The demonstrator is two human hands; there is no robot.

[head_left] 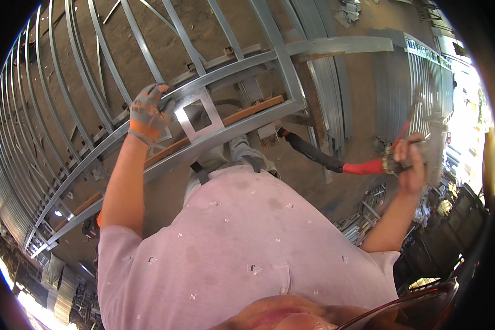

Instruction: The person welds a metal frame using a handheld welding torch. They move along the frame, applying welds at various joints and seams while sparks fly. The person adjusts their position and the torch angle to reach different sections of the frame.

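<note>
1. Head view: a gloved left hand (148,113) curls narrow over the upper rail (231,65) of a metal frame, arm stretched forward, a grasp that looks chosen to steady the work.

2. Beneath the wearer's reach, the frame spreads across the left and middle of the scene, its lower rail (234,131) running just in front of the body, likely so that both edges lie within arm's length.

3. A square plate with a square opening (210,110) spans the gap between the rails, just right of the glove; the two rails appear to bear it.

4. Beside it, a brown bar (253,110) lies lengthwise inside the lower rail, perhaps as a support.

5. Out to the side, the right hand (412,165), apparently bare, closes around a tool (390,163), too blurred to identify and well apart from the plate.

6. From that grip, a red sleeve (363,168) joins a black sleeve (311,151) reaching toward the frame's corner; whether it touches, one cannot tell.

7. Long metal sheets (330,110) lie beyond that corner.
</note>
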